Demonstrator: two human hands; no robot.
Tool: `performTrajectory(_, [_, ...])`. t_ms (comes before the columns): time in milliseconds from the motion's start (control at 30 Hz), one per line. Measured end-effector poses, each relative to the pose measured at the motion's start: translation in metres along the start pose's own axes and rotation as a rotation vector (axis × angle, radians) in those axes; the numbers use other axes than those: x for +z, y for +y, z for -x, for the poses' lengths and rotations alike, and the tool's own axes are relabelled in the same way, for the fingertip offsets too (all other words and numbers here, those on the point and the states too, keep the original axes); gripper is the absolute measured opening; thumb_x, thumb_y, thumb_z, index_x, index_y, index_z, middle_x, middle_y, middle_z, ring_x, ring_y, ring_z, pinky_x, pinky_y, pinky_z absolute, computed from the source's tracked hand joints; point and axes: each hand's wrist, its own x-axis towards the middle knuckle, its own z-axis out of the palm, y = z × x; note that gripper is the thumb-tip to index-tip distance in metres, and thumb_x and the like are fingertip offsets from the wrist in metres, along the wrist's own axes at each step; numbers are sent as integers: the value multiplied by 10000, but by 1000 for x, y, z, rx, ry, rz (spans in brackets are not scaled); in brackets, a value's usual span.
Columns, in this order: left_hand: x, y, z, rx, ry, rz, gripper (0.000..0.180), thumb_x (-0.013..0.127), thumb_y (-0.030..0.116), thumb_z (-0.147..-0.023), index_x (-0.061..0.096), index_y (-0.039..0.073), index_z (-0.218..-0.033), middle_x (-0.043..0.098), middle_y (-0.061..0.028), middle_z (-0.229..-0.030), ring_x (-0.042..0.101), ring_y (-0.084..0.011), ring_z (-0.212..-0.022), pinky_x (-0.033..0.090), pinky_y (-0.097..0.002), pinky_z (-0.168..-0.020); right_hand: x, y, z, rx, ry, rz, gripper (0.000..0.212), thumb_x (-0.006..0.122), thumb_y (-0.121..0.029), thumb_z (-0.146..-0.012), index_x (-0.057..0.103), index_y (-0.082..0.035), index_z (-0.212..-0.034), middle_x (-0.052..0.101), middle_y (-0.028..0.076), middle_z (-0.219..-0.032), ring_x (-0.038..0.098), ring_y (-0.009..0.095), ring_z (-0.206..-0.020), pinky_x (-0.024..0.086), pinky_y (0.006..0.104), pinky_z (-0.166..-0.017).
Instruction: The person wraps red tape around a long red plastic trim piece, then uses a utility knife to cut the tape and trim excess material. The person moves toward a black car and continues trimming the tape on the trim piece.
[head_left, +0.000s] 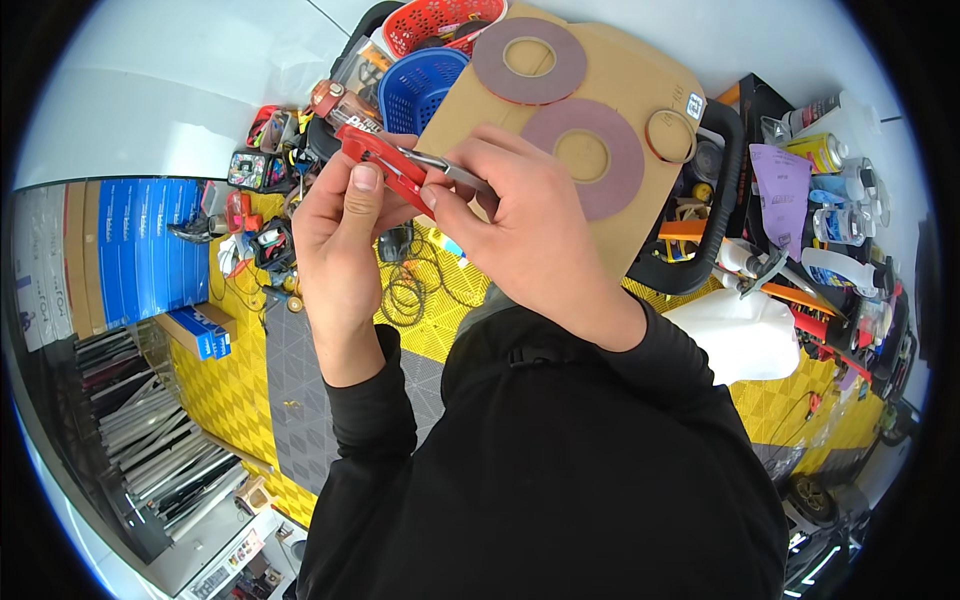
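In front of my chest, both hands are raised close together. My left hand is closed, thumb on top, around a long, narrow red piece; whether it is a tool's body or a strip I cannot tell. My right hand pinches a slim silver-grey metal tool that lies along the red piece. Its far end reaches toward my left fingers, which hide part of it. Just beyond my right hand, two wide flat tape rolls, one farther and one nearer, rest on a brown cardboard sheet.
A thin tape ring lies on the cardboard's right side. Blue and red baskets stand to its left, with a bottle beside them. Spray cans and bottles crowd the right. A coiled cable lies on the yellow floor.
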Motion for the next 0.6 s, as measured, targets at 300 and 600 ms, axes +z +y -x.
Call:
performTrajectory(300, [9, 4, 1, -11, -52, 20, 358, 468, 165, -1121, 593, -81, -1349, 710, -193, -1234, 749, -242, -1030, 623, -376, -906, 0, -3, 3, 38, 62, 88, 168, 743, -85, -890, 644, 46, -927, 616, 105, -819, 614, 179, -638, 490, 299, -573])
performTrajectory(600, [15, 6, 0, -12, -70, 33, 322, 423, 149, -1118, 613, -73, -1253, 723, -182, -1149, 742, -257, -1040, 611, -403, -950, 1, 2, 7, 92, 89, 37, 169, 743, -89, -876, 621, 24, -907, 618, 101, -791, 598, 158, -633, 482, 317, -568])
